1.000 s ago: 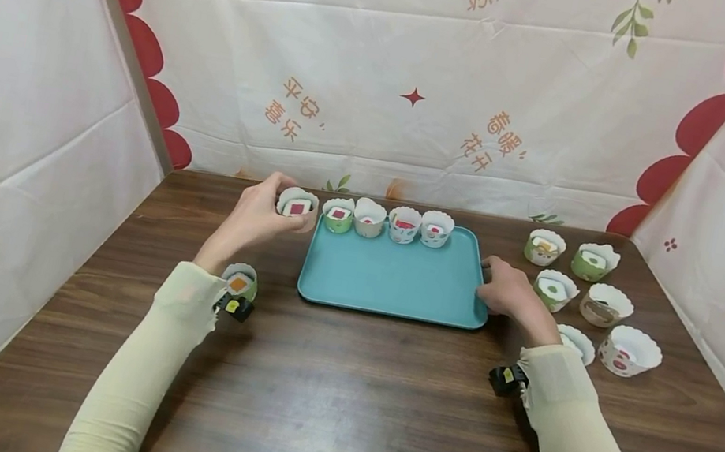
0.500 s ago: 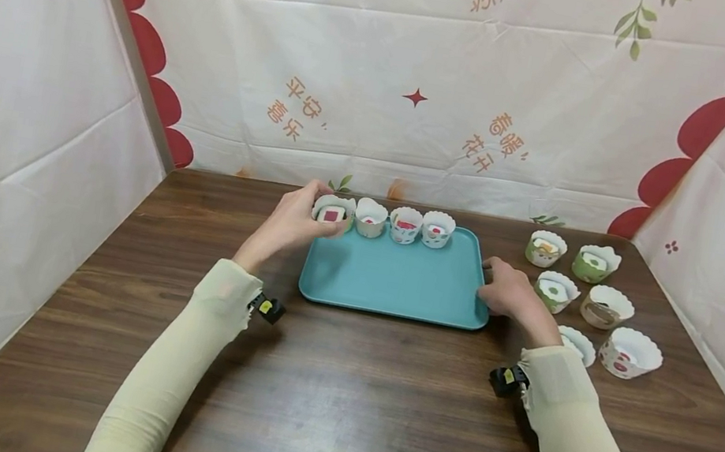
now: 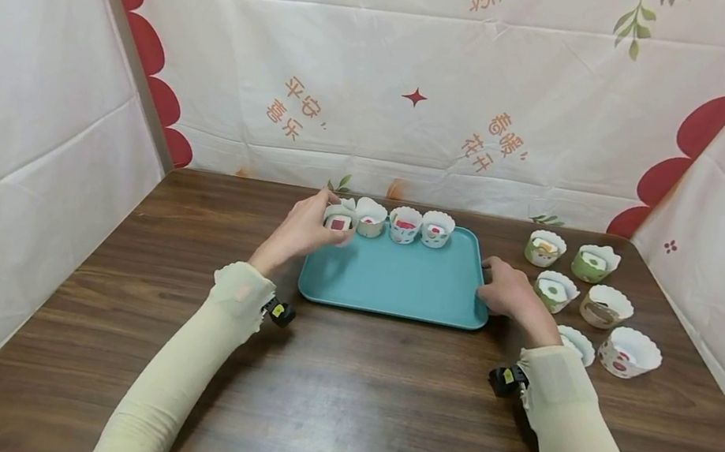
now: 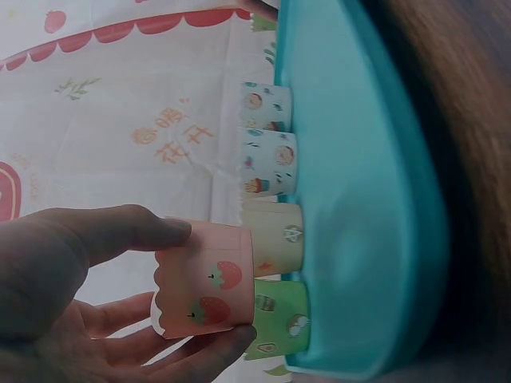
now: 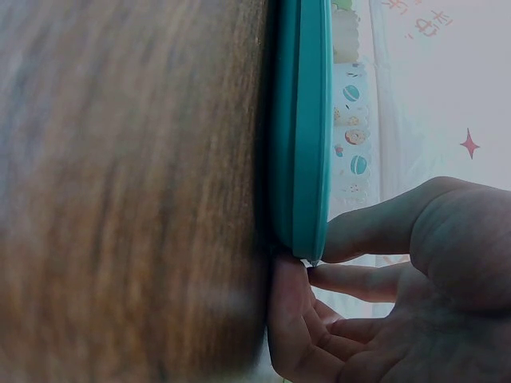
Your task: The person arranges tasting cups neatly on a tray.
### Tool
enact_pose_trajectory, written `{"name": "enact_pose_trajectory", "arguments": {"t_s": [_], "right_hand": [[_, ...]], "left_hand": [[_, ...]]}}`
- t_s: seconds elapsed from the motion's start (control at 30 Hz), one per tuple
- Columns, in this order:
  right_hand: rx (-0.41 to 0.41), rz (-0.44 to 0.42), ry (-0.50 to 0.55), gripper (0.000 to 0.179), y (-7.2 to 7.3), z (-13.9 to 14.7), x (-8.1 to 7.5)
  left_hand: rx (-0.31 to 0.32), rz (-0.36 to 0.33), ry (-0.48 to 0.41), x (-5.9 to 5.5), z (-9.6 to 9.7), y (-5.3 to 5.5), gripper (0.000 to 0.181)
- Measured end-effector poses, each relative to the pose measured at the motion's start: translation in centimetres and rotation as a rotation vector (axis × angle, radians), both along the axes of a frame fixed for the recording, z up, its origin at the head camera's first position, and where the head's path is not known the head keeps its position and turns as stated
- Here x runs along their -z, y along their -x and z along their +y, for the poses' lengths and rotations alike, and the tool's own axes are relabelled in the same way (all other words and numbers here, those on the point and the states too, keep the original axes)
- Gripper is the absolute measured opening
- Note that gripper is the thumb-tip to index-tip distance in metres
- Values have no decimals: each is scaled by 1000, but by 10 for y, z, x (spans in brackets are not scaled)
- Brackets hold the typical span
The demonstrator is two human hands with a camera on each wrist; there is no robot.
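My left hand [image 3: 300, 231] holds a pink paper baking cup [image 4: 211, 275] with strawberries printed on it, thumb on one side and fingers on the other. Inside it shows a white piece with a dark red square. The cup is at the back left of the teal tray [image 3: 396, 284], in front of a green cup [image 4: 279, 319]. Beside that, a beige cup [image 3: 370, 219] and two white patterned cups [image 3: 404, 227] line the tray's back edge. My right hand [image 3: 510, 291] grips the tray's right side, thumb at the rim and a finger at its underside.
Several filled paper cups stand on the table at the right, among them a green cup [image 3: 595, 266], a brown one [image 3: 605, 308] and a white one [image 3: 628, 357]. Printed cloth [image 3: 379, 125] hangs behind the wooden table [image 3: 348, 399] and at both sides.
My left hand has carried the pink cup rightward from beside the tray to its back left corner. The left sleeve now covers a cup with an orange square. My right hand stays at the tray.
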State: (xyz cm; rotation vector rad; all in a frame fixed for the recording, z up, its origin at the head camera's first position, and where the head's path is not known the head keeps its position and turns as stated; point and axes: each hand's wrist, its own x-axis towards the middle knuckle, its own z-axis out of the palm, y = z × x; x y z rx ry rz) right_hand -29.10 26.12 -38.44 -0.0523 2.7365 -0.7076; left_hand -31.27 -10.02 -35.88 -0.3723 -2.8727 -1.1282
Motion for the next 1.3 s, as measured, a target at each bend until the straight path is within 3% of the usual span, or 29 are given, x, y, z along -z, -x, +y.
{"name": "enact_pose_trajectory", "arguments": {"t_s": [0.4, 0.73, 1.3], "right_hand": [[3, -6, -7, 64, -1, 0, -1], [3, 1, -6, 64, -1, -1, -2], [5, -2, -10, 64, 0, -1, -1]], "left_hand": [[-52, -22, 41, 11, 7, 2, 59], [-48, -40, 39, 18, 3, 3, 56], [-87, -50, 73, 22, 2, 7, 55]]}}
